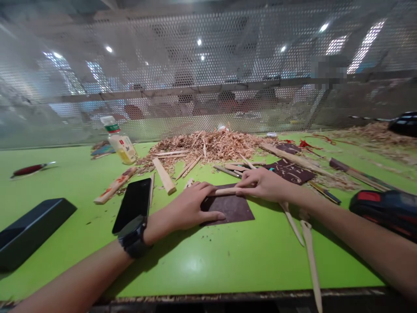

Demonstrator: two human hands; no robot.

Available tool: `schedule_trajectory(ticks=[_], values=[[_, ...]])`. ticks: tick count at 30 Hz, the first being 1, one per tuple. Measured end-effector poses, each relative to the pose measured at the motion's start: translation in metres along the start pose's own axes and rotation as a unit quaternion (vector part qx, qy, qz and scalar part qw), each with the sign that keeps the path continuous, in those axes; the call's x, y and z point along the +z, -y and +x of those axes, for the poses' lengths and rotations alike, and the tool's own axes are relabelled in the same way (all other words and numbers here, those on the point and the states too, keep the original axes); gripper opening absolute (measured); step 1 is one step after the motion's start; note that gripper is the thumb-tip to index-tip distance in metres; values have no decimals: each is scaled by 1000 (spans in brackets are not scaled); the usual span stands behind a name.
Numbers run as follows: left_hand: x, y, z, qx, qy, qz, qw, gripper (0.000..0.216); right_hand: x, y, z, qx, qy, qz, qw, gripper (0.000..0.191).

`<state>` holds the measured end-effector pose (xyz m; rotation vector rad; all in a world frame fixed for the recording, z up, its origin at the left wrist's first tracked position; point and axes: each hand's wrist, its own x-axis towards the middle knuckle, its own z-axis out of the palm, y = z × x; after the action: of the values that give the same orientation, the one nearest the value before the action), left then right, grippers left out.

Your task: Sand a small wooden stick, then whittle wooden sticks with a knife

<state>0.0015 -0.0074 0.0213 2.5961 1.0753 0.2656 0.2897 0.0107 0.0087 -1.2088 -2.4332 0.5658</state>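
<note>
A slim pale wooden stick [224,191] lies level across a dark brown sheet of sandpaper [233,211] on the green table. My left hand [190,206], with a black watch on its wrist, has its fingers over the stick's left end, while its thumb rests on the sandpaper. The stick's right end is pinched between the thumb and fingers of my right hand [262,184]. Both ends of the stick are hidden by my fingers. Below my right forearm lie two carved wooden pieces, the longer one [312,261] reaching past the table's front edge.
A heap of wood shavings [208,145] lies against the perforated metal screen [208,74]. On the left are a phone [133,204], a tilted bottle [120,141], a wood block [163,175] and a dark case [32,230]. A black-and-red tool [381,211] sits at right.
</note>
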Motion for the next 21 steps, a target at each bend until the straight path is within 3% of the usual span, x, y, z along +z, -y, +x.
schedule_trajectory(ticks=[2, 5, 8, 12, 15, 21], values=[[0, 1, 0, 0, -7, -2, 1000, 72, 5, 10, -2, -15, -11, -8, 1000, 30], [-1, 2, -1, 31, -10, -16, 999, 60, 20, 35, -5, -94, -1, 17, 995, 30], [-1, 2, -1, 36, -6, -14, 999, 57, 22, 35, -4, -128, 22, 55, 990, 30], [-1, -1, -1, 13, -6, 6, 1000, 65, 1, 2, 0, -37, 17, 13, 999, 32], [-1, -1, -1, 4, -6, 4, 1000, 72, -2, 0, 0, -13, 5, -1, 1000, 32], [0, 0, -2, 31, -11, -1, 999, 59, 17, 29, -3, -135, 36, 58, 988, 28]])
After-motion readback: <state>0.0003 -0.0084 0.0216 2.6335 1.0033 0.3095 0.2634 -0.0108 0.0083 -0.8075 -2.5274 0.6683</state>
